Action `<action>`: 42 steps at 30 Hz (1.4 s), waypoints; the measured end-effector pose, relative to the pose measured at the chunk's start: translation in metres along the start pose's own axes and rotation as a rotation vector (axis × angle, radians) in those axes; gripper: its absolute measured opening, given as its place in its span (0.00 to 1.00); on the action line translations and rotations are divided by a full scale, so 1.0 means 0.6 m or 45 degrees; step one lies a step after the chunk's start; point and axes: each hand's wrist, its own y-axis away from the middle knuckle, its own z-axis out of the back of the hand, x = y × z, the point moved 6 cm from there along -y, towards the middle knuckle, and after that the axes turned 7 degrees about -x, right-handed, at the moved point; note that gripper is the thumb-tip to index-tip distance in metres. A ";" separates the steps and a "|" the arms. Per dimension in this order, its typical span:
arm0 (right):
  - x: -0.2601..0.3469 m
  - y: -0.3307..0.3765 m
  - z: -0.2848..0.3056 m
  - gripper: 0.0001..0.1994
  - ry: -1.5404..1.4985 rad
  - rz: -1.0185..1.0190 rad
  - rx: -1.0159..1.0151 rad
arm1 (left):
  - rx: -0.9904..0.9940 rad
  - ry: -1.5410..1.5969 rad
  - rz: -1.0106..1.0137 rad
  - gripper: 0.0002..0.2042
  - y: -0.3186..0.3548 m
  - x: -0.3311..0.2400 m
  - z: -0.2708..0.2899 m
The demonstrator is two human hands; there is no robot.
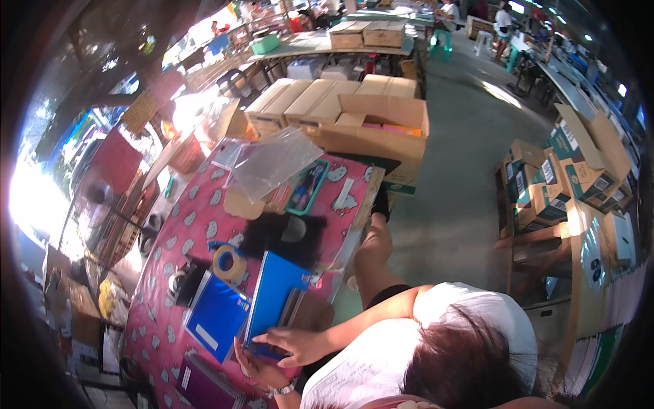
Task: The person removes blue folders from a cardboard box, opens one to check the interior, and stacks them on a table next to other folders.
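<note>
Light-blue notebook: there it lay, slanting over the pink patterned surface (178,234), its lower end right under the working hands; the notebook (274,283) was the landmark here.
Right hand: in from the side, the right hand (294,346) had its fingers apart over the notebook's lower end, seemingly to steady the cover.
Left hand: banded at the wrist, the left hand (261,373) met the notebook's bottom corner, likely to guide that edge; whether it pinched, I couldn't tell.
Dark-blue notebook: just left of the landmark, the dark-blue notebook (216,317) lay face up, presumably handy for reach.
Tape roll: past both, the tape roll (229,263) sat above-left of the landmark, probably parked within reach.
Purple notebooks: below-left of it, purple notebooks (206,386) lay piled, perhaps to free working room.
Clear plastic: well beyond its top, clear plastic sheets (276,162) overlapped a teal tray (323,178).
</note>
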 end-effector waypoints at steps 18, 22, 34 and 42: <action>0.018 0.008 0.027 0.38 0.463 0.208 -0.315 | 0.061 0.516 0.264 0.25 -0.011 -0.007 -0.013; 0.036 0.006 0.024 0.40 0.551 0.314 -0.262 | 0.030 0.280 0.049 0.27 -0.012 -0.006 -0.007; 0.029 0.008 0.014 0.41 0.661 0.291 -0.250 | -0.060 0.264 0.060 0.23 -0.005 -0.004 -0.009; 0.029 0.007 0.007 0.39 0.674 0.309 -0.229 | -0.023 0.313 0.116 0.23 -0.006 0.020 -0.015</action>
